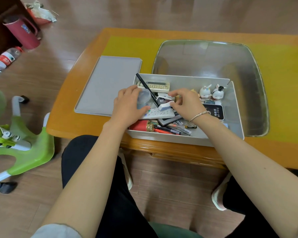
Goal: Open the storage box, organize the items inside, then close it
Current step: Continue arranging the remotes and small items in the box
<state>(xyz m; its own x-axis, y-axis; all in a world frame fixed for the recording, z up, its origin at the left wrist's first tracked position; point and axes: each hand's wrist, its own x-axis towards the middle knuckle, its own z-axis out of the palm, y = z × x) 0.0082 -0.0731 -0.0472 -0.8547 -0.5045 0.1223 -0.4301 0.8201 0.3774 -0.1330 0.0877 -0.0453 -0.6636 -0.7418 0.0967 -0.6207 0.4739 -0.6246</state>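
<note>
Orange table (86, 124) bears grey storage box (237, 117), lidless, cluttered; left hand (127, 105) grips clear cup (143, 98); right hand (187, 104) pinches eraser (164, 106).

An open grey plastic storage box (234, 107) sits at the near edge of an orange wooden table (67, 121). Its flat grey lid (108, 85) lies on the table just left of it. In the box, two white rabbit figurines (212, 92) stand at the far right, a cream calculator (155, 85) lies at the far left, and a white remote control (159, 114) lies in the middle. Pens (169, 130) and a red cylinder (139, 125) lie along the near wall. Both hands are inside the box: the left hand (127, 105) on the left, the right hand (186, 102) in the middle. A green plastic chair (27, 148) stands on the floor left of the table.
</note>
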